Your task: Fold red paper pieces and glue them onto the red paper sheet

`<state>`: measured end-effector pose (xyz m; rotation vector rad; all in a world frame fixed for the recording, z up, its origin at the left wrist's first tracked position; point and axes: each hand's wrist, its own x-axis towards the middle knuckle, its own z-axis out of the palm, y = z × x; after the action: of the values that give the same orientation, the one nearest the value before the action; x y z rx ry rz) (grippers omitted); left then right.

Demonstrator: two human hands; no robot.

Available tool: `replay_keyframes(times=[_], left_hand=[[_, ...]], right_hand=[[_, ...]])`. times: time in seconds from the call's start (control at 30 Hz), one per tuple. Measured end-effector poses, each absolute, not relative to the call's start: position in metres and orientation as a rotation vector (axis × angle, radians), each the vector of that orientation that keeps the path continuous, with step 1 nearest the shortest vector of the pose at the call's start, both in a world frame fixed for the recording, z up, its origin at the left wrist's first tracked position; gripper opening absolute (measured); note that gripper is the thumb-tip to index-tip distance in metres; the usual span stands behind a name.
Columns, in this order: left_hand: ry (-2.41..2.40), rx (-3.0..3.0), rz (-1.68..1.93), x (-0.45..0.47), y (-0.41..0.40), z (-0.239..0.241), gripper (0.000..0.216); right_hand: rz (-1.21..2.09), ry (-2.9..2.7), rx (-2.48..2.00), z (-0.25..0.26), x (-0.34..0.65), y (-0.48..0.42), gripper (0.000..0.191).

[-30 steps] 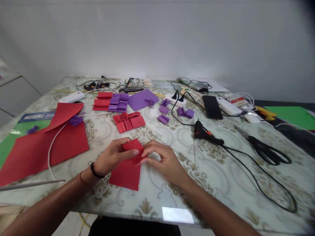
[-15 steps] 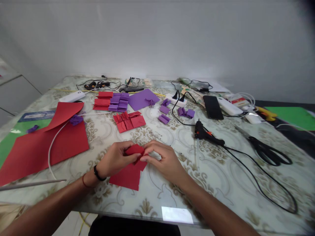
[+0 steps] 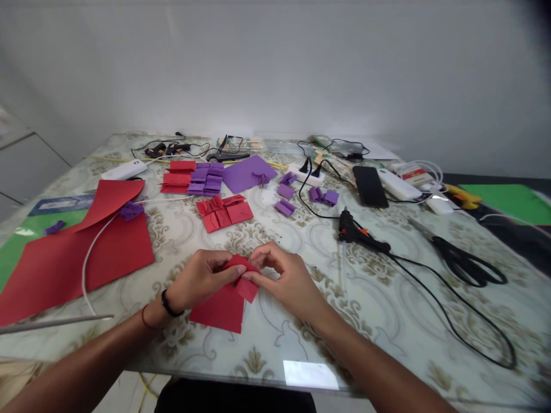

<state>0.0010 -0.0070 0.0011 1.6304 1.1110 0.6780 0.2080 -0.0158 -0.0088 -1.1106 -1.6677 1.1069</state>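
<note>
My left hand (image 3: pixel 200 278) and my right hand (image 3: pixel 284 278) meet at the middle of the table over a small red paper piece (image 3: pixel 246 282), both pinching it between thumb and fingers. The piece is folded and partly hidden by my fingertips. Under it lies a flat red paper square (image 3: pixel 217 310). A black band and a red thread circle my left wrist.
Folded red pieces (image 3: pixel 224 212) and purple pieces (image 3: pixel 207 179) lie beyond my hands, large red sheets (image 3: pixel 64 261) at left. A black glue gun (image 3: pixel 359 235) with its cord and black scissors (image 3: pixel 467 267) lie to the right. A phone (image 3: pixel 370 186), power strip (image 3: pixel 306 174) and cables sit at the back.
The upright flap of red paper has been folded down into a smaller piece. Both hands have closed in on it, pinching tighter.
</note>
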Motion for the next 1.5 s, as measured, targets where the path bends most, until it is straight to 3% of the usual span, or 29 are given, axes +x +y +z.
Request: replay_keyframes(times=[0.17, 0.4, 0.5, 0.63, 0.8, 1.13, 1.5], left_hand=[[1.069, 1.586, 0.66, 0.001, -0.006, 0.001, 0.038], [1.091, 1.578, 0.69, 0.002, -0.006, -0.003, 0.02], [1.118, 1.578, 0.717, 0.003, -0.006, -0.002, 0.022], [1.155, 1.582, 0.698, 0.003, -0.007, -0.001, 0.026], [1.091, 1.526, 0.538, 0.003, -0.006, 0.0, 0.03], [1.058, 1.493, 0.649, -0.002, -0.005, -0.003, 0.027], [1.073, 1.604, 0.721, 0.003, -0.007, 0.002, 0.032]], right_hand=[[1.126, -1.627, -1.121, -0.01, 0.208, -0.015, 0.018], [1.143, -1.512, -1.14, -0.011, 0.207, -0.013, 0.021], [1.168, -1.569, -1.158, -0.011, 0.207, -0.012, 0.014], [1.211, -1.626, -1.182, -0.011, 0.208, -0.011, 0.023], [1.258, -1.597, -1.177, -0.009, 0.208, -0.011, 0.019], [1.423, -1.68, -1.163, -0.009, 0.216, -0.009, 0.035], [1.246, -1.821, -1.177, 0.001, 0.215, -0.01, 0.025]])
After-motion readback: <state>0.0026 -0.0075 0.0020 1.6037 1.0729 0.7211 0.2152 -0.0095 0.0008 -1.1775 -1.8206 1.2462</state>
